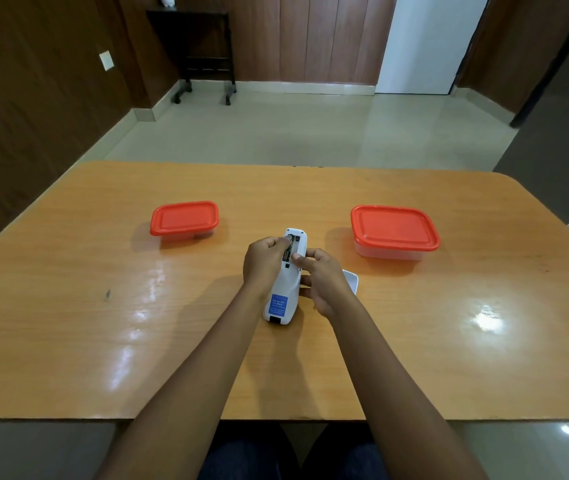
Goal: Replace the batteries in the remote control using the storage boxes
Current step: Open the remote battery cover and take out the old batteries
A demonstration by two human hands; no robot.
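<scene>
The remote control (284, 282) lies back-up on the table (103, 341), compartment open. The left hand (263, 263) pinches a battery (288, 250) inside; the right hand (324, 284) grips the remote's side. Best pry 1 end up, remote pinned.

There are two grips, the left grip (262, 263) and the right grip (324, 282). Between them is one white remote (284, 292) with one blue sticker (278, 304) on it. One battery (287, 252) shows in its open back, at the fingertips of the left grip. I cannot tell if a second one is in there. One small white cover (351, 279) lies just behind the right grip. There are two boxes, each with one red lid. The left box (184, 219) is well out from the left grip. The right box (394, 230) is well out from the right grip. There is one counter (103, 341) under it all. Far past both grips is one black stand (203, 46).
</scene>
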